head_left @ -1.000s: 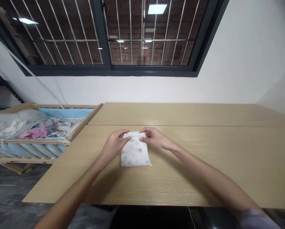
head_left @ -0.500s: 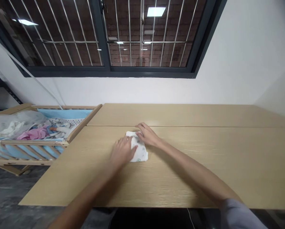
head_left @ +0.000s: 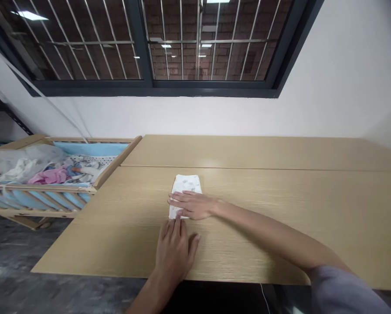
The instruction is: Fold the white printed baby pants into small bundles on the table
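A small white cloth (head_left: 188,182) with a faint printed pattern lies folded flat on the wooden table (head_left: 263,240). Across its lower half rests my right hand (head_left: 195,205), palm down, fingers stretched out toward the left. My left hand (head_left: 175,249) is just below the cloth, flat on the table, with its thumb spread; its fingertips reach the cloth's near edge beside my right thumb. Part of the cloth is hidden under my right hand.
On the left stands a wooden crib (head_left: 93,190) with blue lining, holding a pink cloth (head_left: 49,175), other fabrics and a translucent plastic bag (head_left: 25,158). A seam runs across the table's far part. Behind it are a white wall and a barred window (head_left: 195,89).
My right hand has moved from the cloth's upper right corner down across its lower half. My left hand has moved off the left side to below the near edge. The cloth sits straighter.
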